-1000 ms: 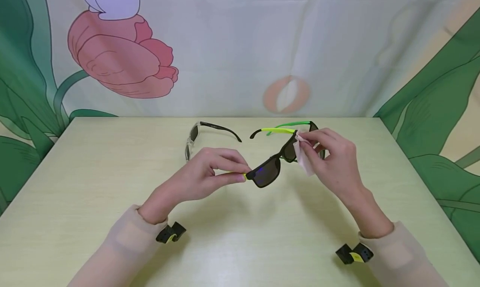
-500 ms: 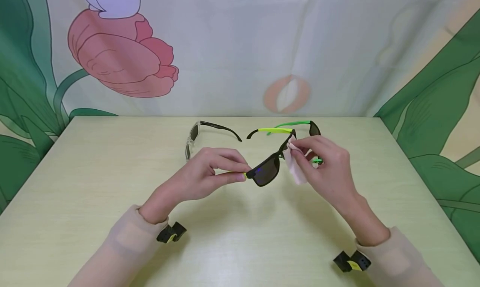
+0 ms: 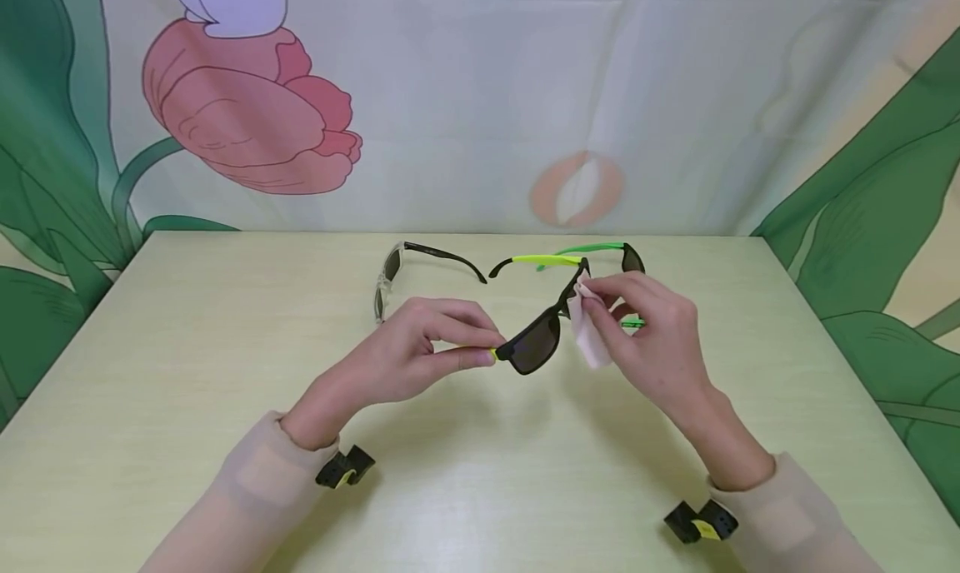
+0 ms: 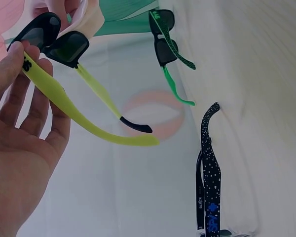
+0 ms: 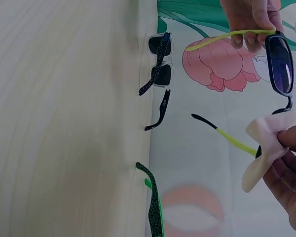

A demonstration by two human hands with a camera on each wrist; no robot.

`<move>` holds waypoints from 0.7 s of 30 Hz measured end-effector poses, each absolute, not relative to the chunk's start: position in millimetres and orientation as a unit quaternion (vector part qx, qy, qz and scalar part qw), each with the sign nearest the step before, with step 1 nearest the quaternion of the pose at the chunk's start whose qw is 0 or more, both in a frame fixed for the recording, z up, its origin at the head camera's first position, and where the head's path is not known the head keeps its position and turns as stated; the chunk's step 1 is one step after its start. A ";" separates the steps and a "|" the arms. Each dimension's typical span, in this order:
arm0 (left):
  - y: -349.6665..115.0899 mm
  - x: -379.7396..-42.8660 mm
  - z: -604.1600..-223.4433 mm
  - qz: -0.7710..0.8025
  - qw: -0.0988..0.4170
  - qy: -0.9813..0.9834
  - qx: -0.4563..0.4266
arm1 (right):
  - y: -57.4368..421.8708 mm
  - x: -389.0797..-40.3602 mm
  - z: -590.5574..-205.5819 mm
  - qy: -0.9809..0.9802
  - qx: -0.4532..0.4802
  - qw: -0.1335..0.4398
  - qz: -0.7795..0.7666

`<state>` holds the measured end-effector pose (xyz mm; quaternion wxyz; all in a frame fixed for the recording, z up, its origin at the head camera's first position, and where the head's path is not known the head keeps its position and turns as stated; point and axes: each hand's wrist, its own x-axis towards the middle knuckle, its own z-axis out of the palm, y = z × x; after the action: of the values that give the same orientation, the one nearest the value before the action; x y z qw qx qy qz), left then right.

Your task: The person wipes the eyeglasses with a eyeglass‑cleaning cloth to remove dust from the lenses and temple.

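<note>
Black-framed sunglasses [image 3: 536, 345] with yellow temples are held up over the table, temples unfolded toward the back. My left hand [image 3: 426, 344] pinches them by the hinge end of one yellow temple [image 4: 59, 98] between thumb and fingers. Pinched in my right hand [image 3: 660, 331] is a pale pink cloth [image 3: 591, 333], which wraps over the far lens, as the right wrist view also shows the cloth [image 5: 267, 143] around that side of the frame. The near dark lens [image 5: 280, 64] is uncovered. Most of the far lens is hidden by the cloth in the head view.
Clear-framed sunglasses [image 3: 381, 286] with dark temples stand on the table [image 3: 187, 348] behind my left hand. Green-templed sunglasses [image 3: 632, 258] stand at the back right, partly hidden behind my right hand. A printed curtain [image 3: 450, 98] hangs behind the table's far edge.
My right hand and the cloth have shifted slightly left and down along the far lens, then stayed nearly in place. The left hand still holds the sunglasses in about the same spot.
</note>
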<state>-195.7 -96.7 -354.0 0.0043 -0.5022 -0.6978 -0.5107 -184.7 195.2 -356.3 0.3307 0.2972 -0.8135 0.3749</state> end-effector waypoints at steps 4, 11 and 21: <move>-97.5 -195.2 -354.6 -0.509 0.005 -0.693 -0.510 | 197.9 -187.2 -356.8 -0.818 0.289 0.332 0.370; -101.6 -194.2 -353.8 -0.504 0.001 -0.694 -0.514 | 200.7 -191.0 -359.5 -0.813 0.283 0.333 0.385; -103.6 -196.9 -352.6 -0.494 0.008 -0.698 -0.519 | 201.1 -186.7 -360.2 -0.820 0.274 0.326 0.383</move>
<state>-196.9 -103.6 -352.6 0.0082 -0.5186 -0.6977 -0.4942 -186.7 201.1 -360.2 0.3264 0.2736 -0.8199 0.3826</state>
